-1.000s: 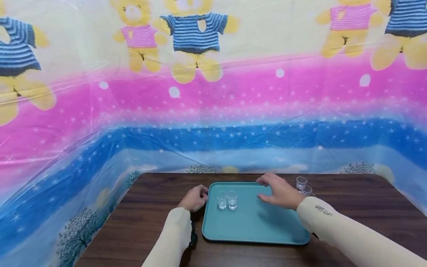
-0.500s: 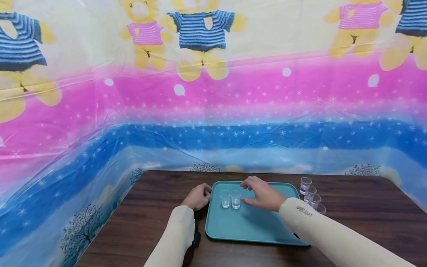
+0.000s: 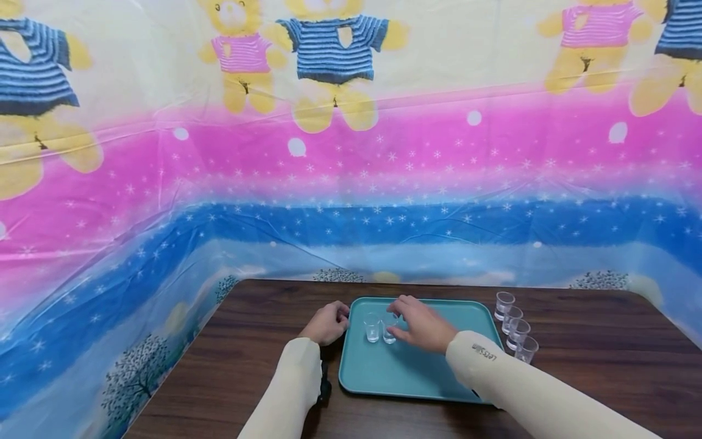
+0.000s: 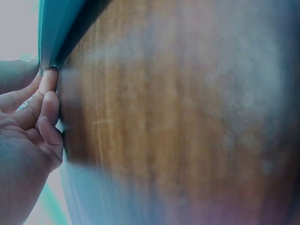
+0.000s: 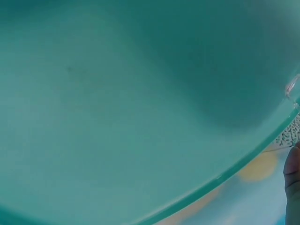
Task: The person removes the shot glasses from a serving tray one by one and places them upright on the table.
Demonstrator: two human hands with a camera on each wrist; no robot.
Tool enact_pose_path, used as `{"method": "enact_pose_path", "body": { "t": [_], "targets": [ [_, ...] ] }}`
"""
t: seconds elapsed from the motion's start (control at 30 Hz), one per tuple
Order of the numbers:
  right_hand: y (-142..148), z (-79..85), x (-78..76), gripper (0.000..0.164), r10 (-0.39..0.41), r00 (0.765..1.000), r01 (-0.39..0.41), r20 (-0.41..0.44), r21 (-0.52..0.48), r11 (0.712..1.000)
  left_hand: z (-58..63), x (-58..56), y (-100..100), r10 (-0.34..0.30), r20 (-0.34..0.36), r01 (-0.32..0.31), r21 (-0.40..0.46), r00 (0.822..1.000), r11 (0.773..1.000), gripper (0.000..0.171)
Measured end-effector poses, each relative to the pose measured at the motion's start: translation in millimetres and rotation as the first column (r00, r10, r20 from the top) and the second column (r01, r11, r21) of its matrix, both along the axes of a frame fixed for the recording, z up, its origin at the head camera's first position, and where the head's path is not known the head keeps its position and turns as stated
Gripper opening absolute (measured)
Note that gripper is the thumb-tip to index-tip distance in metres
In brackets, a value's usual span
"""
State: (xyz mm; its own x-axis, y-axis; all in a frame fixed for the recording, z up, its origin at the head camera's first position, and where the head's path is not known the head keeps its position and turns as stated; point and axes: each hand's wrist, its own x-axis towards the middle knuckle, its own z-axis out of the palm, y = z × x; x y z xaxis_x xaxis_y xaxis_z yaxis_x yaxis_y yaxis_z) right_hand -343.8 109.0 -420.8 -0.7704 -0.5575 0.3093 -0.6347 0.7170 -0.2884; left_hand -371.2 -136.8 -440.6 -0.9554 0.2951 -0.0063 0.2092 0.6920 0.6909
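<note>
Two small clear shot glasses stand side by side on the teal tray (image 3: 395,372), the left glass (image 3: 372,330) and the right glass (image 3: 389,335). My right hand (image 3: 425,324) is around the right glass, thumb on the near side and fingers behind, with a gap still showing between them. In the right wrist view only one finger (image 5: 293,176) shows, apart from the sliver of glass at the edge. At the tray's left rim, my left hand (image 3: 327,323) pinches the edge; the left wrist view shows its curled fingers (image 4: 49,84) against the rim.
To the right of the tray several more clear shot glasses (image 3: 518,332) stand in a slanting row on the dark wooden table (image 3: 258,329). A bear-patterned cloth (image 3: 384,244) hangs behind and around the table.
My right hand has moved left across the tray to the right glass, uncovering the row of glasses at the right. The left hand has stayed at the tray's rim.
</note>
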Motion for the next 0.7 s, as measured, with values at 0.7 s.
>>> {"method": "enact_pose_path", "body": {
  "t": [0.7],
  "targets": [
    [33.8, 12.3, 9.5, 0.031, -0.022, 1.0, 0.022, -0.015, -0.029, 0.999, 1.8, 1.6, 0.2, -0.002, 0.003, 0.002, -0.011, 1.0, 1.0, 0.028]
  ]
}}
